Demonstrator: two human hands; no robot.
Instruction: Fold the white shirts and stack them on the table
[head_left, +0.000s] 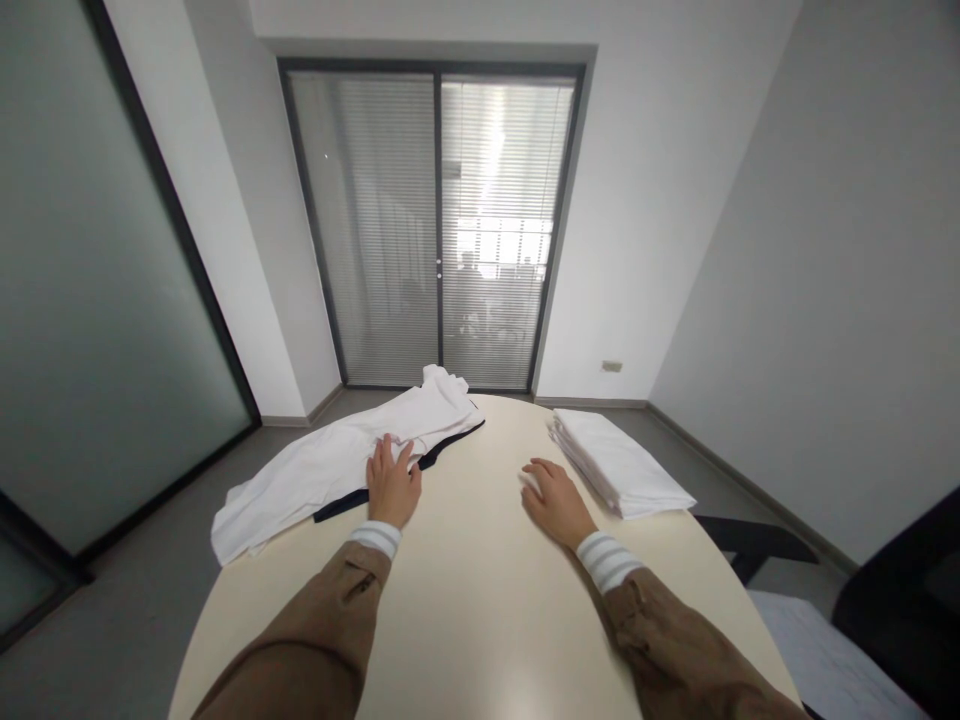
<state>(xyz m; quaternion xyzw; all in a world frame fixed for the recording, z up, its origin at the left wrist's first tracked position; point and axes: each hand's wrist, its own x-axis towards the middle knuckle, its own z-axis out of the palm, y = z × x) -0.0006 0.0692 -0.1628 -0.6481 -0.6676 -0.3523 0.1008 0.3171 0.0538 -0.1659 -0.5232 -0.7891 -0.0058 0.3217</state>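
Slippage looks like the likeliest trouble: the white cloth (300, 475) lies along the rim of the counter (480, 600) from about 9 to 12 o'clock, and its outer edge seems to reach past that rim, so a push toward 10 o'clock could send part of it to the floor (150, 590). Pressing down might also bunch the fabric or drag the dark cloth (341, 506) beneath it. At 1 to 2 o'clock, the folded white stack (626, 460) has a corner close to the rim, where a nudge could skew its layers.

The white cloth looks long, soft and matte, loosely laid, with shallow wrinkles and a crumpled, raised end near 12 o'clock. The stack is flatter and squarer, its layers showing along the side toward 12 o'clock.

The left hand (392, 488) rests on the white cloth at about 11 o'clock, fingers slightly spread, with no pinch visible. The right hand (555, 502) is just beside the stack at about 1 o'clock, fingers loosely parted, grasping nothing; whether its palm touches the counter, I cannot tell.
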